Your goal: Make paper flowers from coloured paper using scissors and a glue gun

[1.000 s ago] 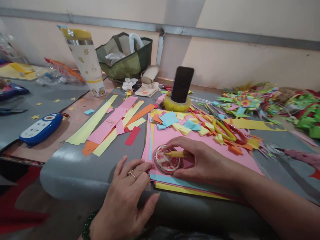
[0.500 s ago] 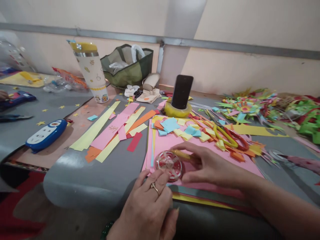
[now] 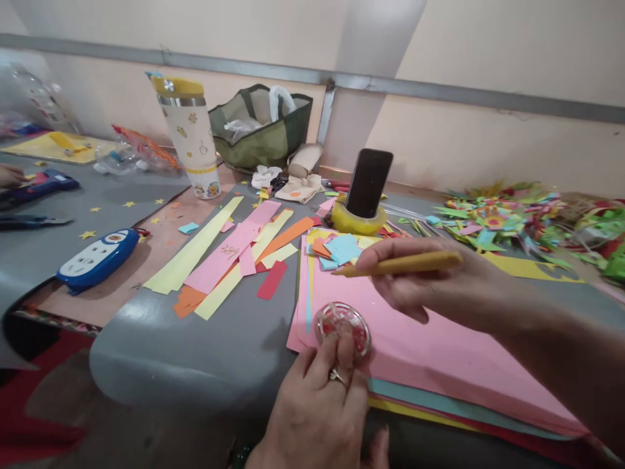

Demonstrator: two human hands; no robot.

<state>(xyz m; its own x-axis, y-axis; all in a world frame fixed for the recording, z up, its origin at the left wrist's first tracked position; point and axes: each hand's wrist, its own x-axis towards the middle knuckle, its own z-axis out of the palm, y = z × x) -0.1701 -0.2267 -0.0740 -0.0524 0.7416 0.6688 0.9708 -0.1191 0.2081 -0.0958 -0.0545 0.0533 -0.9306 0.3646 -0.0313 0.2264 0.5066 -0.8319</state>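
Note:
My left hand, with a ring on one finger, presses its fingertips on a round clear-and-red plastic disc. The disc lies flat near the left edge of a pink sheet, the top one of a stack of coloured paper. Above the sheet, my right hand grips a yellow pencil between thumb and fingers. Its tip points left, beyond the disc's far edge and apart from it. Small blue, orange and yellow paper pieces lie at the sheet's far edge, partly hidden by the right hand.
Paper strips and a blue-white power strip lie to the left. Behind stand a tumbler, a green bag and a phone in a yellow tape roll. Paper flowers sit at right; another person's hand shows far left.
My right hand has lifted the pencil away from the disc, up and to the right, now covering the scissors. My left hand stays on the disc. The whole view has shifted slightly.

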